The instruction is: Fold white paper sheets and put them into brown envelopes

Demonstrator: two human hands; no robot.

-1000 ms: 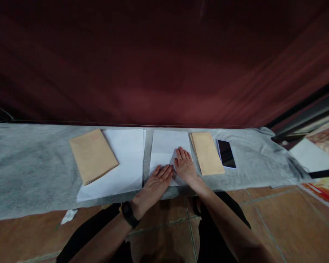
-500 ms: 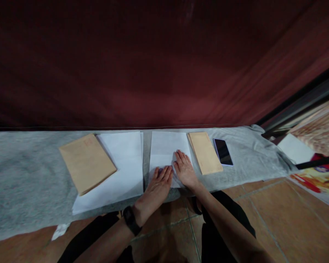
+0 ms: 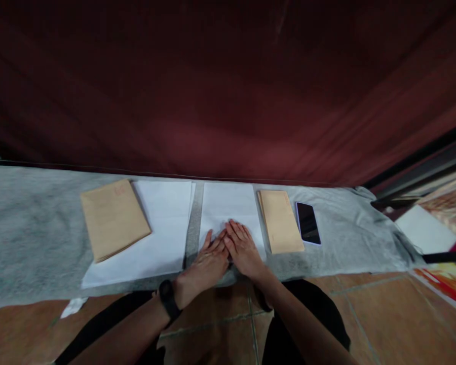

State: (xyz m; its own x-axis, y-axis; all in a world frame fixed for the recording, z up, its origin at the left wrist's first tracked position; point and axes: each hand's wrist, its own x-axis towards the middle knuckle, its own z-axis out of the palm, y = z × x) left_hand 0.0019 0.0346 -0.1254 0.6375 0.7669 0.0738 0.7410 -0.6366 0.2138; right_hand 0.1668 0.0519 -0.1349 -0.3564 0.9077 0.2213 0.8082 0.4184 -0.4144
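A white sheet of paper [image 3: 230,200] lies before me on the grey cloth, its near part under both palms. My left hand [image 3: 212,258] rests flat on the sheet's near left portion, fingers stretched and thumb apart. Beside it, my right hand [image 3: 243,251] presses down with fingers extended, its fingertips meeting or overlapping those of the left. The sheet's near edge is partly hidden by the hands. Left of it lies a stack of white paper [image 3: 167,223], with brown envelopes [image 3: 114,218] on its left part. Narrower brown envelopes [image 3: 283,223] lie to the right.
A phone [image 3: 308,223] with a purple edge lies right of the narrow envelopes. Grey cloth [image 3: 349,228] covers the long narrow surface, with a dark red panel [image 3: 220,111] behind. A colourful printed package [image 3: 448,284] and a white box [image 3: 425,228] stand at far right.
My right hand has slid left and nearer to me, so both hands now meet. The left hand has shifted slightly. The whole view has tilted a little.
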